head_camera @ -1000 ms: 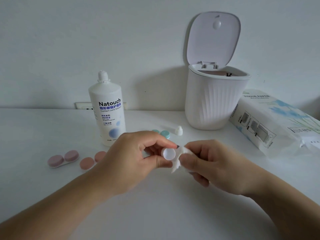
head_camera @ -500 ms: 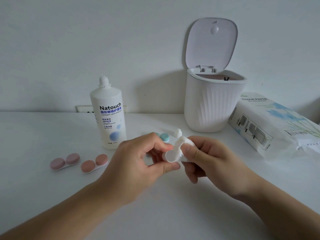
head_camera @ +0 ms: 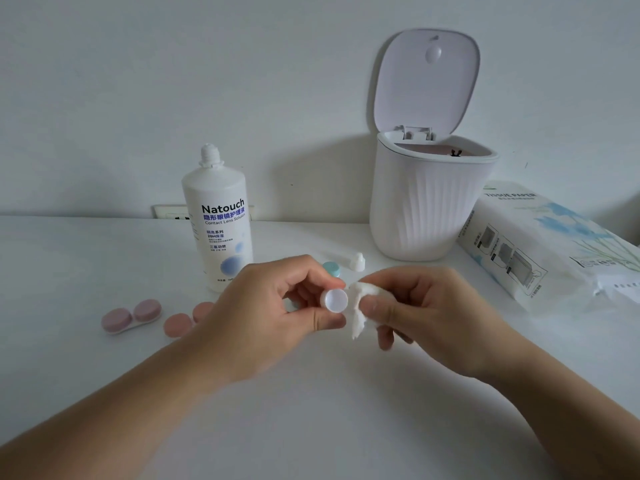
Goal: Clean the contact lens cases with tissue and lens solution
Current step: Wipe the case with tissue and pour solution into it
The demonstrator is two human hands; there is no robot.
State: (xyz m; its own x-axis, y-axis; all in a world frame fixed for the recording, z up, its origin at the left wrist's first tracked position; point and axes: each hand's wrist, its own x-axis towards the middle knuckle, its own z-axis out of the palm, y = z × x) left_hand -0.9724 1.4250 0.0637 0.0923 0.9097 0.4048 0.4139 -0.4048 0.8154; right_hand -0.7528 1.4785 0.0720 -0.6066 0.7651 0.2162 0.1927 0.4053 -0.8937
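Note:
My left hand (head_camera: 273, 317) pinches a small white lens case cup (head_camera: 335, 300) between thumb and forefinger, its open side facing me. My right hand (head_camera: 426, 313) holds a crumpled white tissue (head_camera: 360, 303) just to the right of the cup, close beside it. The uncapped lens solution bottle (head_camera: 221, 230) stands behind my left hand. Its small white cap (head_camera: 357, 262) lies on the table next to a teal lens case lid (head_camera: 331, 268). Two more cases lie at the left: a mauve one (head_camera: 131, 315) and a salmon one (head_camera: 183, 322), partly hidden by my left hand.
A white ribbed bin (head_camera: 429, 202) with its lid up stands against the wall at the back right. A tissue paper pack (head_camera: 540, 244) lies at the right. A wall socket (head_camera: 171, 212) sits behind the bottle. The white table (head_camera: 329, 410) stretches toward me.
The tissue has come out of the cup and now sits beside it on the right. The cup's open side has turned to face me again. The view has dropped slightly.

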